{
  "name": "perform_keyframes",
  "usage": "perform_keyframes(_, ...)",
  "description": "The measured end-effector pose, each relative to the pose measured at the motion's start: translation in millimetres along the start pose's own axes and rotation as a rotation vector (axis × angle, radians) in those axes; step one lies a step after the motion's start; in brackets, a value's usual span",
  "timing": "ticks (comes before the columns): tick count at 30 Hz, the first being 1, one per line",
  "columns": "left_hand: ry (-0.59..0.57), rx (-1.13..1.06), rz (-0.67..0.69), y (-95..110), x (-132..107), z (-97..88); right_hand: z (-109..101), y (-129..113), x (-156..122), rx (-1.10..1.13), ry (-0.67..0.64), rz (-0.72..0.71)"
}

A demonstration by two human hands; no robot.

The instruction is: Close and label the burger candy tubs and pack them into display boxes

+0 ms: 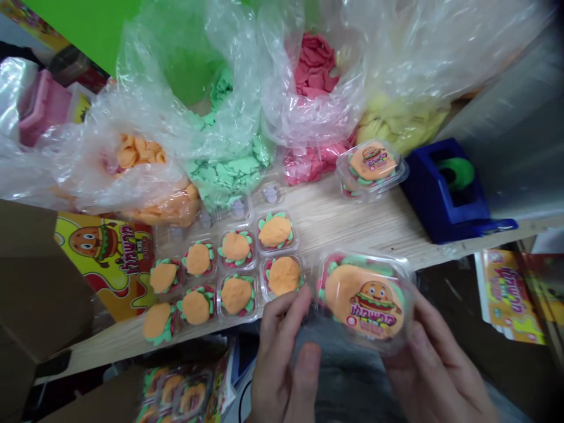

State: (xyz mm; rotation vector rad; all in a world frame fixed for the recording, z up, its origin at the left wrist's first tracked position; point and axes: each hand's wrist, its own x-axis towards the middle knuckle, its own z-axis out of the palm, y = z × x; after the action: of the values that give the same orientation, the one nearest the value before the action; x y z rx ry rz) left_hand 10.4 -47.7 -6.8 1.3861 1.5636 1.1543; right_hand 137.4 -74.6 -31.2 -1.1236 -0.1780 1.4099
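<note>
Table: light wood-grain table, slanting across the view and carrying most of the items below.

Boxes: brown cardboard boxes along the left edge, partly covering a yellow printed burger card.

Bags: clear plastic bags along the far side, slack and open, with soft green, pink, yellow and orange pieces inside; loose film draped over much of the contents.

Small tubs: rows of open clear tubs, eight filled with orange rounds on green and red, a few empty ones tucked against the green pile.

Tape: blue tape dispenser with a green roll, near the far right of the table.

Nearby tub: lidded, labelled tub between the pink pile and the dispenser.

Below the table: stacked yellow labels at right, bagged tubs at left.

Held tub: lidded clear tub with a burger sticker, over the near table edge, just beside the filled rows.

Hands: left hand curled, fingers against the tub's left edge; right hand cupped around its right side; both closed on that tub alone.
</note>
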Motion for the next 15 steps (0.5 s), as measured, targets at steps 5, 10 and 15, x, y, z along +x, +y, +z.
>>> perform_keyframes(5,0.042,-0.214,-0.206,0.1,-1.5,3.2,-1.4,2.8,-0.4,0.001,0.009,-0.032)
perform_keyframes(10,0.037,-0.251,-0.178,2.1,0.2,5.3,-7.1,3.9,1.7,0.035,-0.107,-0.044)
perform_keyframes(15,0.099,-0.332,-0.175,7.4,1.5,10.8,-7.9,4.1,2.1,0.041,-0.150,-0.018)
